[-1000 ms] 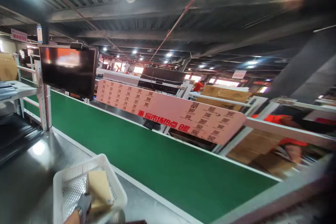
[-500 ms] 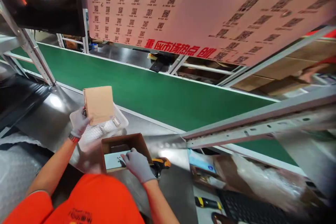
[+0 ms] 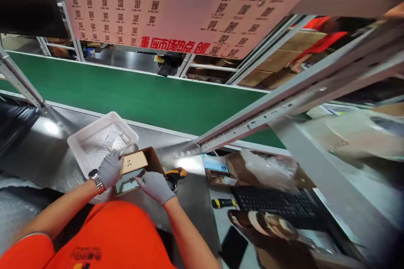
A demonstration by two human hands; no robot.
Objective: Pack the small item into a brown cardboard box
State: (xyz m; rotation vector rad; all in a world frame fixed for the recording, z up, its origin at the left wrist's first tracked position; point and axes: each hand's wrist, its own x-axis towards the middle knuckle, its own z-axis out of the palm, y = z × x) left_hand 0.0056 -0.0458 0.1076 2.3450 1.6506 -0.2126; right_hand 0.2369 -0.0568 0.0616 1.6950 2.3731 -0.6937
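Observation:
My left hand (image 3: 111,169), in a grey glove, grips a small tan cardboard box (image 3: 135,161) at its left end. That box is in the mouth of an open brown carton (image 3: 155,162), above a pale blue box (image 3: 123,186) with a dark print. The fingers of my right hand (image 3: 156,186), also gloved, are closed at the pale blue box's right side; their tips are partly hidden. A white perforated basket (image 3: 75,144) stands behind my left hand, with a small clear packet (image 3: 111,138) inside.
An orange-and-black handheld scanner (image 3: 177,173) lies right of the carton. Beyond the metal bench runs a green conveyor belt (image 3: 142,101), under a pink board of codes (image 3: 186,12). To the right are a keyboard (image 3: 274,201), a yellow-and-black tool (image 3: 223,203) and tape rolls (image 3: 277,225).
My left hand has brought the tan box down from above the basket into the carton's opening. My right hand stays by the pale blue box. The view has swung right.

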